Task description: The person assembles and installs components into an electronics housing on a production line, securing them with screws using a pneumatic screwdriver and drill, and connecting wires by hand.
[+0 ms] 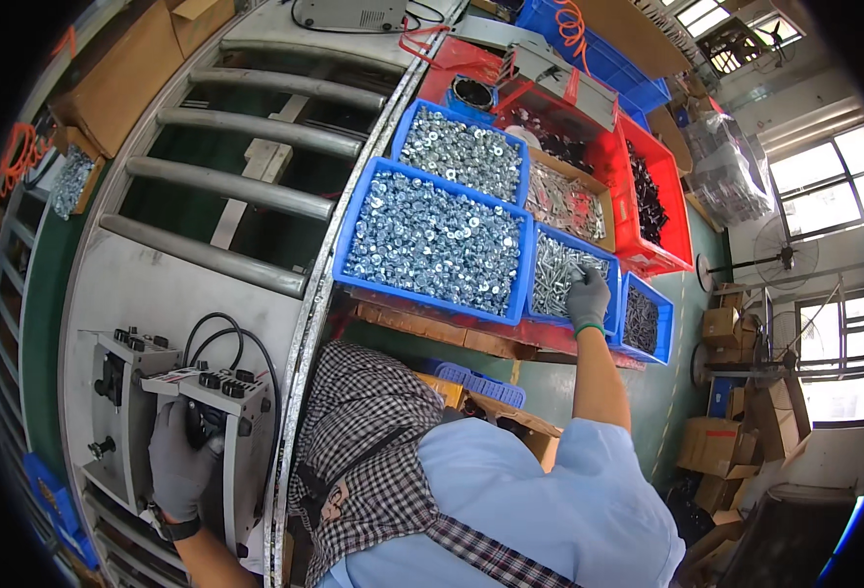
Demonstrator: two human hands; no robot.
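My left hand [182, 461], gloved, wrapped around grey metal unit [218, 431] on conveyor. My right hand [587, 297] down in blue bin of screws [559, 269]; grip unclear.

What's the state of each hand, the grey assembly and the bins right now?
Left hand in grey glove: resting on the grey metal assembly.
Right hand in grey glove: reaching into the narrow blue plastic bin of long screws.
Large blue plastic bin of silver fasteners: full, untouched.
Red plastic bin of black parts: partly filled.
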